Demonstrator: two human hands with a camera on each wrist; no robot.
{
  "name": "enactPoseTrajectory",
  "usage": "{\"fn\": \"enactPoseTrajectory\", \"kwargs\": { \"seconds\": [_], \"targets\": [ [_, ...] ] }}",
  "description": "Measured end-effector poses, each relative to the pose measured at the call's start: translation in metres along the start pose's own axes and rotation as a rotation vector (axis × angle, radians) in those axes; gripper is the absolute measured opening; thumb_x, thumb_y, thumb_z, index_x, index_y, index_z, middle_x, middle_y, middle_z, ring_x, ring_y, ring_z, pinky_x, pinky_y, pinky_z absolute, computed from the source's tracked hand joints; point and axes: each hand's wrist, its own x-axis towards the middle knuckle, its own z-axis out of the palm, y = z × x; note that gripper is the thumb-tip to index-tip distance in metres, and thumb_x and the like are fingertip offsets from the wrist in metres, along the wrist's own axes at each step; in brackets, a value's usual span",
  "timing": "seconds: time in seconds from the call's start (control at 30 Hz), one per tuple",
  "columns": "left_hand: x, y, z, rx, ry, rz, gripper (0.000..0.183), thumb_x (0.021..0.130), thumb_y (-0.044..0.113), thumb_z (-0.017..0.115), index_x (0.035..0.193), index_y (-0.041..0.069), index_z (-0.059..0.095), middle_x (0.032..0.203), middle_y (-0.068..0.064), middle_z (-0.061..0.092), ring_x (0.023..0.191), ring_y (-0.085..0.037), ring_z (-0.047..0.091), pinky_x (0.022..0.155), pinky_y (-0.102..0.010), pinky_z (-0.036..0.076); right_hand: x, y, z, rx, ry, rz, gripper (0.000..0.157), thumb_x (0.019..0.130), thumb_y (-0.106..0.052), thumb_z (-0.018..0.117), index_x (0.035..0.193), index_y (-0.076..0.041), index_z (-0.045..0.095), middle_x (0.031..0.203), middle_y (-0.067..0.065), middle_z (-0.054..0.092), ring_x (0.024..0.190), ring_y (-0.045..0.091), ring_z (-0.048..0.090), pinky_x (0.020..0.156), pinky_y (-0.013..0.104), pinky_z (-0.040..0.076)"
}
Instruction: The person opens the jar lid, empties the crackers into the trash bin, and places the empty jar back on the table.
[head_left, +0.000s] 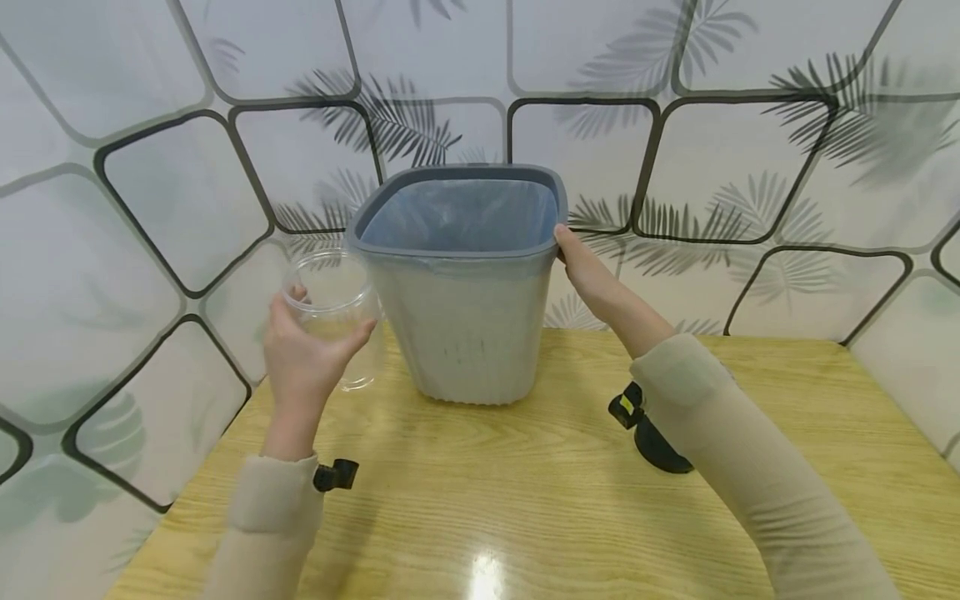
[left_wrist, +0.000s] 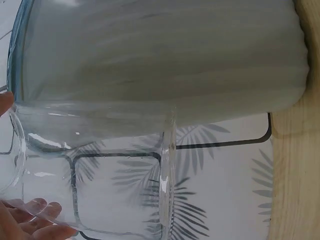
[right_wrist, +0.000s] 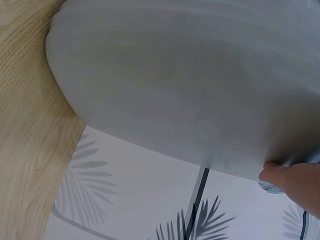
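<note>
A bin point(head_left: 472, 333) with a pale body and a grey-blue rim stands on the table, a thin bluish bag lining it. My right hand point(head_left: 592, 275) grips the bin's rim at its right side; in the right wrist view, the fingers point(right_wrist: 280, 175) bend in at the bin's upper edge. To the left of the bin, my left hand point(head_left: 311, 354) holds a clear plastic container point(head_left: 330, 292) by its upper part, thumb on one side and fingers on the other. The container is see-through, and the left wrist view shows its side wall point(left_wrist: 115, 185) close beside the bin.
The wooden table point(head_left: 480, 483) extends in front of the bin and to its right. Behind it stands a wall covering point(head_left: 450, 50) with leaf prints and dark outlines. Black wrist devices point(head_left: 337, 475) are strapped at both sleeves.
</note>
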Motion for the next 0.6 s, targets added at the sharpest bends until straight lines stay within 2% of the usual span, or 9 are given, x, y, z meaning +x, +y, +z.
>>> {"fn": "enactPoseTrajectory", "kwargs": {
  "seconds": [0.13, 0.33, 0.6],
  "targets": [
    [-0.014, -0.006, 0.005, -0.002, -0.026, 0.009, 0.085, 0.051, 0.035, 0.084, 0.113, -0.008, 0.045, 0.106, -0.022, 0.052, 0.095, -0.036, 0.050, 0.082, -0.044, 0.040, -0.001, -0.001, 0.001, 0.001, -0.001, -0.004, 0.062, 0.096, -0.044, 0.013, 0.142, -0.006, -0.001, 0.147, 0.009, -0.003, 0.133, 0.023, 0.001, 0.105, 0.041, -0.001],
    [-0.031, -0.011, 0.011, -0.031, -0.048, 0.012, 0.084, 0.050, 0.034, 0.085, 0.112, -0.006, 0.045, 0.103, -0.021, 0.053, 0.091, -0.035, 0.051, 0.077, -0.045, 0.041, -0.001, 0.000, 0.001, -0.002, 0.000, -0.005, 0.062, 0.096, -0.045, 0.013, 0.142, -0.006, -0.001, 0.147, 0.009, -0.002, 0.133, 0.023, 0.001, 0.105, 0.041, -0.001],
    [-0.049, -0.013, 0.021, -0.165, -0.038, 0.057, 0.085, 0.047, 0.022, 0.087, 0.114, -0.009, 0.045, 0.105, -0.022, 0.055, 0.098, -0.031, 0.051, 0.071, -0.044, 0.044, 0.000, 0.000, 0.000, -0.004, 0.008, -0.006, 0.062, 0.096, -0.045, 0.013, 0.142, -0.005, -0.001, 0.147, 0.010, -0.003, 0.133, 0.023, 0.001, 0.105, 0.041, -0.001]
  ]
}}
